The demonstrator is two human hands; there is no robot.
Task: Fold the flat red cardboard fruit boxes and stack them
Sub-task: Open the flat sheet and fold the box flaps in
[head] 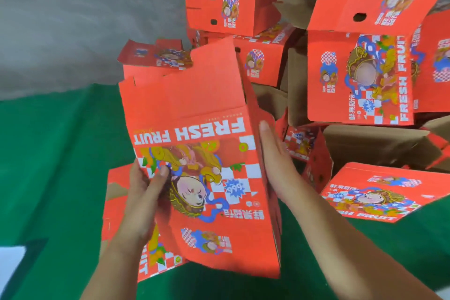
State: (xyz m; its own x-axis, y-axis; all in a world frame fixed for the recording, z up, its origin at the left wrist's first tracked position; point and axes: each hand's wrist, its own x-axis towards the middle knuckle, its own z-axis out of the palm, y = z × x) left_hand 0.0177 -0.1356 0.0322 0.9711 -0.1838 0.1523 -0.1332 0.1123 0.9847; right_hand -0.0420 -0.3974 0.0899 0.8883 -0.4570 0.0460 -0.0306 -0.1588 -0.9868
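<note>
A red cardboard fruit box (194, 109) printed "FRESH FRUIT" is held up at centre frame, its upper flaps standing unfolded. My left hand (143, 192) grips its left edge, thumb on the printed front and fingers behind. My right hand (275, 161) lies flat along the box's right side with straight fingers. Under my left arm lies a flat red box (114, 202) on the green floor. Folded boxes (231, 7) are piled behind, at centre and right.
The green floor (53, 165) spreads to the left, with a grey wall (85, 19) beyond it. More folded red boxes (360, 75) and open brown cardboard (370, 146) crowd the right side. One box (389, 192) lies on its face at lower right.
</note>
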